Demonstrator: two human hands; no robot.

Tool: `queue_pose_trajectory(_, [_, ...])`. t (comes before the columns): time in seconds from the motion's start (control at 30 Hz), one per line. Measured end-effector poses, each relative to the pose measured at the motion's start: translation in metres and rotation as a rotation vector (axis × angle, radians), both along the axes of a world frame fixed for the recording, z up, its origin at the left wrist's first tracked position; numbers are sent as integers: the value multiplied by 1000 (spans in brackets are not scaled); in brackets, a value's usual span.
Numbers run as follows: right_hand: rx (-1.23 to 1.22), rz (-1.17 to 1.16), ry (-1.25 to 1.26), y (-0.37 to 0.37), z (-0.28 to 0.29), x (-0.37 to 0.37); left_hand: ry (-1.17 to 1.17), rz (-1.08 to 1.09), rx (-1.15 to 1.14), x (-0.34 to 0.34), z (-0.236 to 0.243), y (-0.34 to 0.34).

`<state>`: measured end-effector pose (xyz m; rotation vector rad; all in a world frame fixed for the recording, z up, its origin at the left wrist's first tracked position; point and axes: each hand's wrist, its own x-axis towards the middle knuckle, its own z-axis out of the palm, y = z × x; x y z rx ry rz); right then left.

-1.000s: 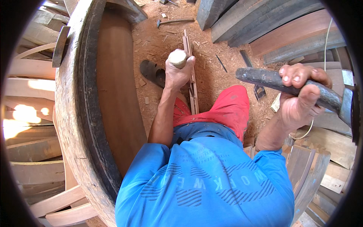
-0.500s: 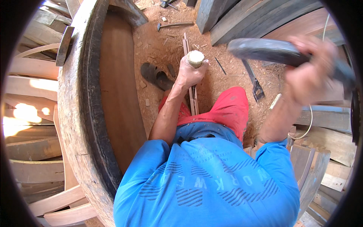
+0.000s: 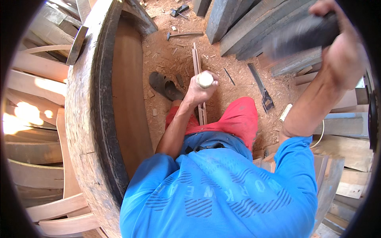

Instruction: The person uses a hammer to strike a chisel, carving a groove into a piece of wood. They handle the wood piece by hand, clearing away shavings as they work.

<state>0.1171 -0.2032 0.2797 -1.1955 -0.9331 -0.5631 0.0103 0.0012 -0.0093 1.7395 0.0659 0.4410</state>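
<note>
My left hand [image 3: 194,93] is wrapped round an upright chisel [image 3: 205,79], whose pale round handle end points up at me. The chisel's blade is hidden beneath the hand. Below it, a long narrow wooden strip [image 3: 196,59] with a groove along it runs out from between my legs. Raised at the upper right, my right hand [image 3: 343,59] is closed on a dark club-like mallet [image 3: 301,37], smeared by motion. The mallet is well apart from the chisel.
A big curved timber [image 3: 85,131] rises at my left. Dark thick planks [image 3: 258,29] stand at the far right. On the shaving-covered ground lie a hammer [image 3: 184,34], a flat-bladed tool [image 3: 262,87], a thin dark rod [image 3: 229,76] and a black tool [image 3: 179,10].
My right hand has swung the mallet up, outward and farther from the chisel. The left hand keeps its hold on the chisel; the whole view has shifted slightly.
</note>
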Motion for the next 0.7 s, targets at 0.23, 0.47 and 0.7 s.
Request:
queue_pose_trajectory(0.23, [-852, -143, -149, 11, -129, -34, 2, 118, 7, -9, 4, -12])
queue_pose_trajectory(0.47, [-1030, -111, 397, -30, -166, -44, -20, 39, 158, -14, 7, -14])
queue_pose_trajectory(0.7, [-488, 168, 826, -41, -165, -70, 351, 313, -193, 93, -25, 46])
